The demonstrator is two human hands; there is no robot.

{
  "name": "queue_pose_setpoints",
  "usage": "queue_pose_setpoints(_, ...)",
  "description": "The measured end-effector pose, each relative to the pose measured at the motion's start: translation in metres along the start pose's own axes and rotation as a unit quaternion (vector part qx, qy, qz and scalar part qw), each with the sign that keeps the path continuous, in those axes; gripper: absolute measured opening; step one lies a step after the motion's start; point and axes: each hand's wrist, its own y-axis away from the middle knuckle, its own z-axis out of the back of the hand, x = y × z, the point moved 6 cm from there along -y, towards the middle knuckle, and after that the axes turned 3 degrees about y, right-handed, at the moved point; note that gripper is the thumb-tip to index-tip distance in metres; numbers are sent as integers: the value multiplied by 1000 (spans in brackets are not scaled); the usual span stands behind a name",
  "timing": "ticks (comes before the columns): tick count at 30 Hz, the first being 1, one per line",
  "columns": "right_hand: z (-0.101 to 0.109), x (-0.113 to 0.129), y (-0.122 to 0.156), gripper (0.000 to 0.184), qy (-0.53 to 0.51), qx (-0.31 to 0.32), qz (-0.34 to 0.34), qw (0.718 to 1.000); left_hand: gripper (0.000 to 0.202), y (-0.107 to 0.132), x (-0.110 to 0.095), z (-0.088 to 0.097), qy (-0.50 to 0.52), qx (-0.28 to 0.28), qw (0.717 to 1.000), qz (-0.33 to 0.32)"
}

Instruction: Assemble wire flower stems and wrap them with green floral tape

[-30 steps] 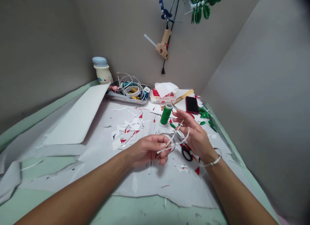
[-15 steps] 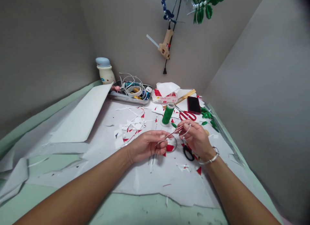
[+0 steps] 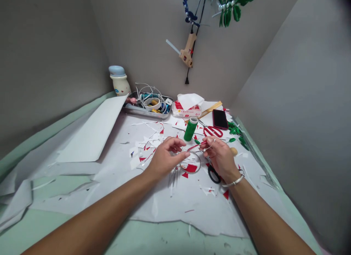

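Note:
My right hand (image 3: 220, 156) pinches a thin red strip (image 3: 196, 146) that points left, with a fine pale thread or wire at the fingertips; I cannot tell which. To its left, my left hand (image 3: 168, 157) is open, thumb and fingers apart, with nothing visible between them. A thin metal ring (image 3: 200, 163) lies on the paper between the hands, around a red scrap (image 3: 191, 168). Beyond the hands stands a green thread spool (image 3: 191, 129). Black-handled scissors (image 3: 213, 174) lie partly under my right hand. Several thin wires (image 3: 173, 177) lie below my left hand.
Red-handled scissors (image 3: 213, 131), a phone (image 3: 220, 119) and green leaf pieces (image 3: 234, 130) lie at the back right. A metal tray (image 3: 148, 113) holds spools and cord. White card (image 3: 93, 132) leans at left. A glue gun (image 3: 188, 50) hangs on the wall.
My left hand has let go of the red strip, opened and moved slightly up and left. My right hand keeps the strip, having shifted very little.

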Motion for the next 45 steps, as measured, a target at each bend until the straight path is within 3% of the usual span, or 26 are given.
queue_pose_setpoints(3,0,-2,-1,20,14,-5,6,1000,8,1,-7,-3,-85,11,995,-42)
queue_pose_setpoints(8,3,-4,-3,19,2,-27,0,1000,10,1,-4,-3,-71,13,997,-20)
queue_pose_setpoints(12,13,-6,-6,18,-14,-76,5,997,11,0,1,6,-26,-48,999,-6)
queue_pose_setpoints(17,18,-8,-9,16,-35,-82,16,996,6,-3,8,21,-53,-148,987,23)
queue_pose_setpoints(23,19,-5,-9,12,-55,-75,46,995,16,-6,17,25,-89,-139,985,52)
queue_pose_setpoints(27,16,-4,-8,12,-50,-63,45,996,31,-2,4,29,-162,-184,969,-15)
queue_pose_setpoints(29,15,-5,-8,13,-41,-59,37,997,26,0,-5,24,-179,-174,966,-62)
queue_pose_setpoints(31,13,-7,-8,13,-28,-54,30,998,16,2,-12,14,-204,-129,964,-112)
queue_pose_setpoints(34,9,-9,-6,15,-3,-47,27,999,9,5,-16,3,-248,-87,955,-139)
queue_pose_setpoints(40,6,-10,-4,16,9,-42,33,999,9,7,-12,0,-278,-75,950,-122)
queue_pose_setpoints(45,7,-9,-3,18,12,-38,35,999,13,5,-7,-1,-248,-51,964,-77)
